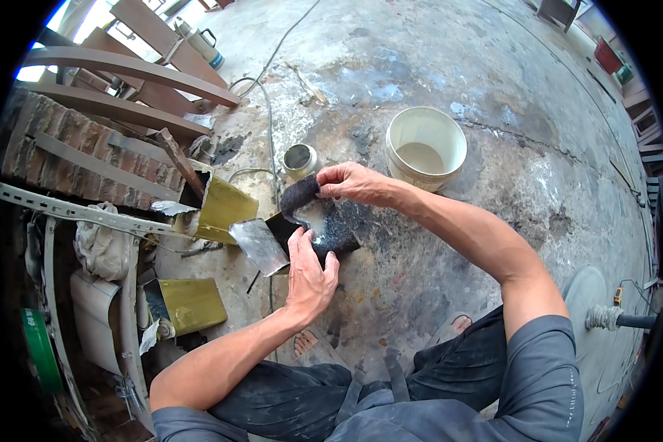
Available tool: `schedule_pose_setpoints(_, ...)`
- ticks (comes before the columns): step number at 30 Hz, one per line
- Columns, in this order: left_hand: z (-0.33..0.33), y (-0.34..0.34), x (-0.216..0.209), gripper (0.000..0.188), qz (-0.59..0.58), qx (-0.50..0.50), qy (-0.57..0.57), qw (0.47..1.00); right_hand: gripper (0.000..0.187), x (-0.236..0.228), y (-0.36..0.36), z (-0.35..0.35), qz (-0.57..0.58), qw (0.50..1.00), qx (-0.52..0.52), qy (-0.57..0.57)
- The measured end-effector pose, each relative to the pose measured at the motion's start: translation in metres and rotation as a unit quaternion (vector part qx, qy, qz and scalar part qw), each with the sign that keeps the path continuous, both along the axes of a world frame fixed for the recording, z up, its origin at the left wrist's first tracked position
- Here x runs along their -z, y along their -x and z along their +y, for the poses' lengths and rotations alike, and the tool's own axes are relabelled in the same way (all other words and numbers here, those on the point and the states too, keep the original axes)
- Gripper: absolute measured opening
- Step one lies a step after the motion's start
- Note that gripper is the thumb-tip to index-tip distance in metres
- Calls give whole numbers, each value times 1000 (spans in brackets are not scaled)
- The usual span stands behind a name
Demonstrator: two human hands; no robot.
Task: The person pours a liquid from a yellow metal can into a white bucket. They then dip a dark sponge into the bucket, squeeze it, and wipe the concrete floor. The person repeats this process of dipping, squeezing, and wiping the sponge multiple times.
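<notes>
A dark, fuzzy pad point(300, 194) bends into a C shape in front of me, with pale, wet-looking matter inside its curve. My right hand point(353, 183) pinches its upper end between thumb and fingers. At the lower end, my left hand point(311, 274) is closed on the pad, thumb and fingers on either side. Beneath and to the left lies a flat, smeared metal sheet point(259, 247) beside a black surface, partly hidden by the pad. Just beyond the pad stands a small open can point(300, 159).
A whitish bucket point(426, 175) stands beyond my right forearm. Yellowish metal containers point(191, 306) lie at left near a slotted metal rail point(74, 209) and bricks point(88, 151). A cable point(269, 110) runs along the stained floor. Curved wooden parts point(125, 64) and a flask point(199, 43) are far left.
</notes>
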State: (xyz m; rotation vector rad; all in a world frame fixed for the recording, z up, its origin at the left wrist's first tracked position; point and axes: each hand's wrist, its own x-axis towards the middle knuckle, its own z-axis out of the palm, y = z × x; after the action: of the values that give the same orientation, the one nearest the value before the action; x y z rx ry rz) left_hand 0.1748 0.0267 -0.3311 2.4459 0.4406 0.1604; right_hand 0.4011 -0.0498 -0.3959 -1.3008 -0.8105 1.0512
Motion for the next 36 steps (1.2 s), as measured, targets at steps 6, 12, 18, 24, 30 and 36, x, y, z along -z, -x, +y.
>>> schedule_pose_setpoints(6, 0, 1, 2, 56, -2, 2, -3, 1000, 17, 2, 2, 1, 14, 1000, -6, -19)
schedule_pose_setpoints(12, 0, 1, 1, 53, -4, 6, -5, 1000, 15, -2, 3, 0, 13, 1000, -1, -23)
schedule_pose_setpoints(18, 1, 2, -1, 52, -4, 6, -2, 1000, 12, -1, 3, 3, 16, 1000, -9, -22)
schedule_pose_setpoints(24, 4, 1, 5, 49, -24, 5, -9, 1000, 17, -8, 1, 1, -37, 999, -11, -7)
schedule_pose_setpoints(30, 5, 5, 8, 49, -18, 8, -35, 999, 23, -12, 10, 2, -73, 996, 18, -47)
schedule_pose_setpoints(36, 0, 1, 5, 44, 6, 8, -14, 1000, 24, -7, 9, -5, -38, 999, 18, -35)
